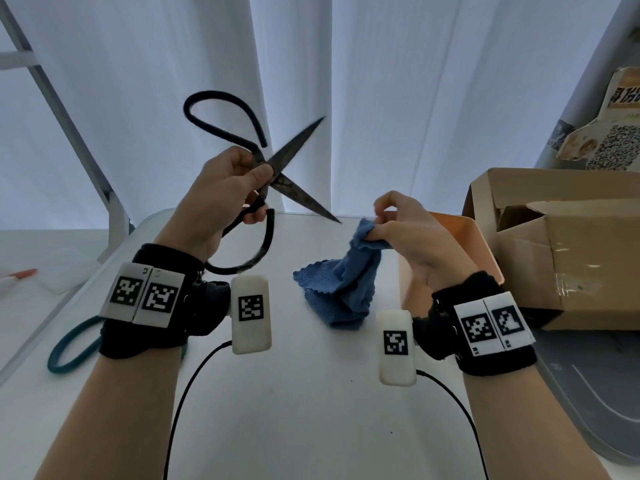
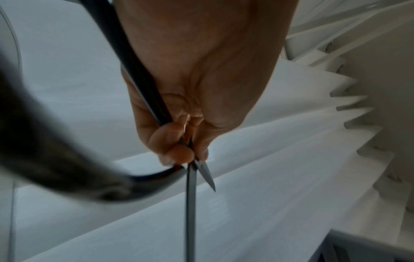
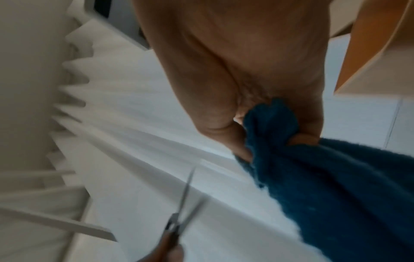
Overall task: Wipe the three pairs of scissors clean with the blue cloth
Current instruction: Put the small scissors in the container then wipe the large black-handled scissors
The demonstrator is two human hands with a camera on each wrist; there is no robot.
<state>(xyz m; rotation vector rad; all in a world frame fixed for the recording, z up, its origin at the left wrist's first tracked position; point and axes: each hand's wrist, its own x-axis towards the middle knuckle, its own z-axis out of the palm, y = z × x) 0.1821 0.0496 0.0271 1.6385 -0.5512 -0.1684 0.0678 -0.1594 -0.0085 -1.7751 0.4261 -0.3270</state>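
My left hand (image 1: 239,188) holds a pair of large black iron scissors (image 1: 294,147) up above the white table (image 1: 294,393), gripping them near the pivot (image 2: 189,152). The blades stand spread apart, one pointing up right, one down right. My right hand (image 1: 391,220) pinches the top of the blue cloth (image 1: 343,285), which hangs down with its lower folds resting on the table. In the right wrist view the cloth (image 3: 325,186) is bunched between thumb and fingers, and the scissors (image 3: 183,203) show to the left. A teal loop handle (image 1: 69,351) of another pair peeks out under my left forearm.
An orange tray (image 1: 460,233) stands on the table right of the cloth, with an open cardboard box (image 1: 554,247) beyond it. White curtains (image 1: 381,81) hang behind the table. A metal frame leg (image 1: 69,123) slants at the left. Cables run from both wrist devices.
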